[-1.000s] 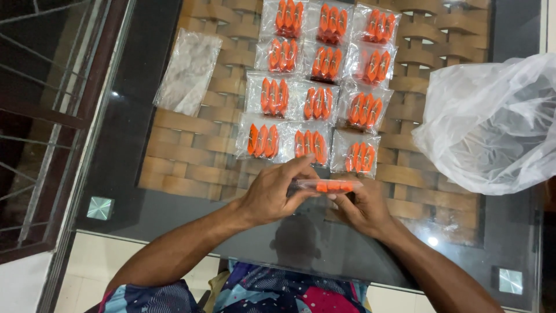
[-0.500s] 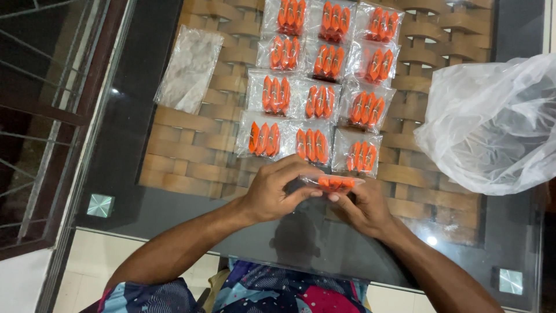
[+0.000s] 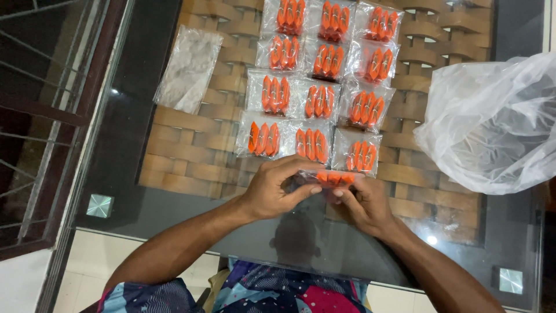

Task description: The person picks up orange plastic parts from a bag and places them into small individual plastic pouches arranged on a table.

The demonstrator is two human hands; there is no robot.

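Observation:
Both my hands hold one small clear packet of orange pieces (image 3: 333, 177) just above the glass tabletop (image 3: 121, 133). My left hand (image 3: 278, 188) pinches its left end with thumb and fingers curled over it. My right hand (image 3: 362, 203) grips the right end from below. Directly beyond the held packet lie several identical packets (image 3: 315, 95) in neat rows, each with three orange pieces inside; the nearest row (image 3: 310, 144) almost touches my fingers.
A stack of empty clear sleeves (image 3: 188, 66) lies at the left of the rows. A large crumpled white plastic bag (image 3: 492, 124) sits at the right. Woven wicker shows under the glass. A metal railing (image 3: 35, 116) runs along the left edge.
My hands have shifted the held packet slightly; my left fingers have curled further over its left end. The rows of packets have not moved.

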